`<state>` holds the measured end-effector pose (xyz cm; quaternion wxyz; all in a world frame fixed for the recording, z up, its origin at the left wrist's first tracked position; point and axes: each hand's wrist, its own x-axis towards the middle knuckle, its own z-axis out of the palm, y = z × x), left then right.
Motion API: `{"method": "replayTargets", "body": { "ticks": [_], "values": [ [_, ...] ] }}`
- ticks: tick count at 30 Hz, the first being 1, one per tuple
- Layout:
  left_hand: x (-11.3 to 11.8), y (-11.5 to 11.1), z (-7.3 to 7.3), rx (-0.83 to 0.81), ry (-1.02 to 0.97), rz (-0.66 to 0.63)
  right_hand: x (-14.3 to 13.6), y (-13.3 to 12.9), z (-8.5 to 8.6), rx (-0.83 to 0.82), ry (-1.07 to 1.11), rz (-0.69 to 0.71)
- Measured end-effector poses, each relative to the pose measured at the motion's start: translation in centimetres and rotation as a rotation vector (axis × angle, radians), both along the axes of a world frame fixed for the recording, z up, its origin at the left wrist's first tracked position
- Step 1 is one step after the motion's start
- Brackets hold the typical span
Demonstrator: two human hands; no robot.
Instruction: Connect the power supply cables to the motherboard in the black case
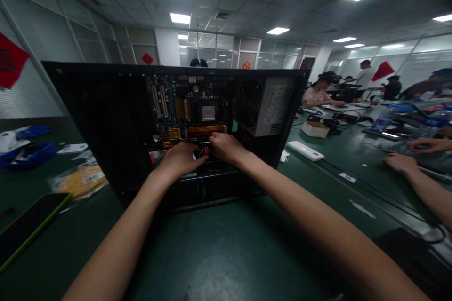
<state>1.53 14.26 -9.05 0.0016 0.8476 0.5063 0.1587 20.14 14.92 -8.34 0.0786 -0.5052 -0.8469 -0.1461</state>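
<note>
A black computer case (88, 117) stands open on the green table, its inside facing me. In it are a motherboard (194, 94) and a grey power supply (275, 108). My left hand (180, 157) reaches into the lower middle, fingers curled around a small red and dark part (204, 151), perhaps a connector or wires. Just to its right, my right hand (228, 148) is closed below the board's orange slots (206, 130). What its fingertips grip is hidden. Both forearms pass over the case's near edge.
Left on the table (219, 244) lie a phone (31, 225), a bag of yellow material (81, 178) and a blue tray (28, 155). At right are a white power strip (305, 150), cables, a small box (315, 129) and another person's hands (402, 163). More people sit beyond.
</note>
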Motion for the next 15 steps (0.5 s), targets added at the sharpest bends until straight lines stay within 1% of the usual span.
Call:
{"method": "replayTargets", "body": {
  "ticks": [5, 10, 15],
  "values": [
    [0.08, -0.13, 0.03, 0.003, 0.004, -0.015, -0.07, -0.12, 0.16, -0.006, -0.009, 0.011],
    [-0.05, 0.13, -0.25, 0.024, 0.018, -0.016, -0.27, 0.00, 0.14, -0.008, -0.012, -0.009],
    [-0.07, 0.16, -0.28, 0.024, 0.018, -0.030, -0.17, 0.13, 0.04, 0.015, -0.036, 0.000]
  ]
}}
